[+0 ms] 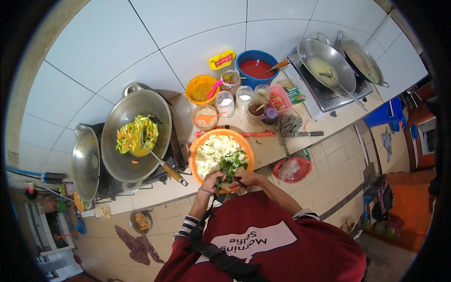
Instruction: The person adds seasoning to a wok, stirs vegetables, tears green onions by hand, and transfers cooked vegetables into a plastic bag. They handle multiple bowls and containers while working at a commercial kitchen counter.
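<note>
An orange plastic basin (249, 146) at the counter's front edge holds chopped pale cabbage (211, 151). Dark green leaves (232, 163) lie over the near side of that cabbage. My left hand (212, 181), with a bracelet at the wrist, grips a bunch of leafy greens (221, 184) over the basin's near rim. From the right, my right hand (248, 177) grips a knife (240, 182) by its dark handle. Its thin blade reaches across the greens close to my left fingers. Part of the bunch is hidden behind the fingers.
Left of the basin, a wok (109, 148) of cut vegetables holds a ladle (164, 164) whose wooden handle points towards me. Jars (225, 105), a blue bucket (254, 79) of red sauce and a cloth (287, 126) stand or lie behind and right. Another wok (310, 53) sits on the right stove.
</note>
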A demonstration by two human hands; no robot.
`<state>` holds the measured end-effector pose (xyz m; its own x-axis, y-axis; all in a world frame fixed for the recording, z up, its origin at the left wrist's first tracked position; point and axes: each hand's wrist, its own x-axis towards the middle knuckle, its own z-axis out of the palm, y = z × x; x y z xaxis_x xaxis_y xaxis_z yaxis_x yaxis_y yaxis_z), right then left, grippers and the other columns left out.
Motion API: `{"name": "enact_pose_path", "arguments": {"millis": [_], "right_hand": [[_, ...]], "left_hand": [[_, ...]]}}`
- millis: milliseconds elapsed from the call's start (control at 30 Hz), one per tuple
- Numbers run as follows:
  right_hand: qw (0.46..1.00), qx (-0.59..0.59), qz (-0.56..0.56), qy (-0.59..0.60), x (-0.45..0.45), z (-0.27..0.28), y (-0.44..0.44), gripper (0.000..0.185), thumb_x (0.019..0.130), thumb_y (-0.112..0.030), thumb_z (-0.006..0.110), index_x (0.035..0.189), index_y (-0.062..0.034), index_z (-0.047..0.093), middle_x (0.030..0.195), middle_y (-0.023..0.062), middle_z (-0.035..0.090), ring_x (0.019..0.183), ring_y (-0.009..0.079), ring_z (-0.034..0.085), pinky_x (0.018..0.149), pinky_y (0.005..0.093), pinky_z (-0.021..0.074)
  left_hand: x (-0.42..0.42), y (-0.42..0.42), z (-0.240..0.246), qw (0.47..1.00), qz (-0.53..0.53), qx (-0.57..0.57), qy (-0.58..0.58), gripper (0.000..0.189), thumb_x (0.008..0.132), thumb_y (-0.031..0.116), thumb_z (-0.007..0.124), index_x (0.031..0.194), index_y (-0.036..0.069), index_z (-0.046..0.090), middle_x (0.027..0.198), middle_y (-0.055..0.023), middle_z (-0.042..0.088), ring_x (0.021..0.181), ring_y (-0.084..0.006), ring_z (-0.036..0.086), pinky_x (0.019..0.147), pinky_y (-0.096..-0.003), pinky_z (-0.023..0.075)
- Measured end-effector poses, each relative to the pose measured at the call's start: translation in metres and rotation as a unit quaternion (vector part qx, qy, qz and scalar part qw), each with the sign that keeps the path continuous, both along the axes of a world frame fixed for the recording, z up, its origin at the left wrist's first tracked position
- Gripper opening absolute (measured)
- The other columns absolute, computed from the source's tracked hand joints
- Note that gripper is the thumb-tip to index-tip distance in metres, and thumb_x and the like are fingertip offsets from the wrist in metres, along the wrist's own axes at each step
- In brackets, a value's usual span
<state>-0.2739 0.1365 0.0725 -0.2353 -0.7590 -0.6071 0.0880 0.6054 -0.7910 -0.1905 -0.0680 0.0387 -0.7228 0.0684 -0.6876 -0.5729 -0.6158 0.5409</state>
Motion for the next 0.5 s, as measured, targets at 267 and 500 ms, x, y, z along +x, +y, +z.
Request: {"name": "enact_pose_path", "arguments": {"millis": [267, 500], "right_hand": [[0.999, -0.030, -0.024, -0.006, 0.005, -0.009, 0.008, 0.058, 0.071, -0.061, 0.072, 0.074, -0.0045, 0.061, 0.062, 0.0050, 0.057, 0.058, 0.0193, 0.056, 0.053, 0.0340, 0.0434], [0.996, -0.024, -0.047, -0.067, 0.007, -0.006, 0.000, 0.054, 0.073, -0.058, 0.072, 0.073, -0.0060, 0.059, 0.060, 0.0019, 0.054, 0.054, 0.0142, 0.056, 0.050, 0.0277, 0.0449]], "left_hand": [[0.000, 0.002, 0.008, 0.997, 0.072, -0.041, 0.002, 0.010, 0.085, 0.002, 0.059, 0.093, 0.001, 0.053, 0.076, -0.0097, 0.061, 0.063, -0.0174, 0.057, 0.059, -0.0302, 0.0462], [-0.003, 0.011, 0.011, 0.999, 0.020, -0.019, 0.015, 0.010, 0.082, 0.004, 0.058, 0.089, 0.000, 0.052, 0.070, -0.0101, 0.058, 0.063, -0.0189, 0.055, 0.056, -0.0297, 0.0464]]}}
